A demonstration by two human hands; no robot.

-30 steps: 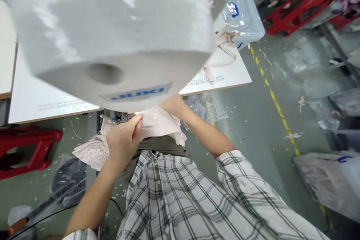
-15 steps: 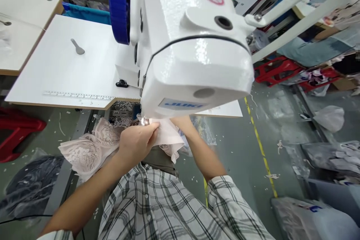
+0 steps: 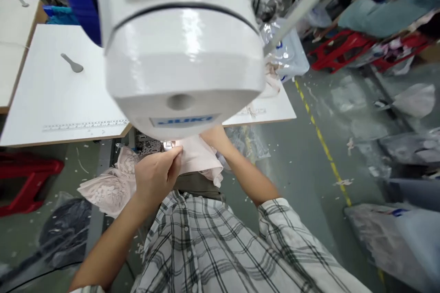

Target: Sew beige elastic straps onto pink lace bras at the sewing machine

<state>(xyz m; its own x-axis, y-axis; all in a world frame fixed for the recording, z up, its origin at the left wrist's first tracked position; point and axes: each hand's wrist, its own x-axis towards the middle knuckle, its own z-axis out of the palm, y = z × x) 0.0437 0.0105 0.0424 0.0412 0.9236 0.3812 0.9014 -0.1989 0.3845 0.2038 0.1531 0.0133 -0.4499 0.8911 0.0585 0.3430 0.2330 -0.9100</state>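
Observation:
A pale pink lace bra (image 3: 108, 190) hangs at the sewing machine (image 3: 185, 68), its cups left of my forearm and its smooth band (image 3: 197, 154) stretched below the machine head. My left hand (image 3: 156, 171) pinches the band's edge between thumb and fingers, close beside the metal presser foot (image 3: 167, 145). On the band's far side is my right hand (image 3: 215, 139); the machine head and fabric hide its fingers, so its grip cannot be made out. The needle is also out of sight behind the head.
A grey spoon-shaped tool (image 3: 73, 64) and a printed ruler strip (image 3: 85, 126) are on the white tabletop (image 3: 48, 91). Clear plastic bags (image 3: 288, 52) with pink fabric sit at the right. A red stool (image 3: 29, 178) stands at lower left. Another person's sleeve (image 3: 374, 16) shows at upper right.
My view has tilted and come nearer, so the machine head looks larger and further left. The bag at right has come into view. Both hands remain at the band.

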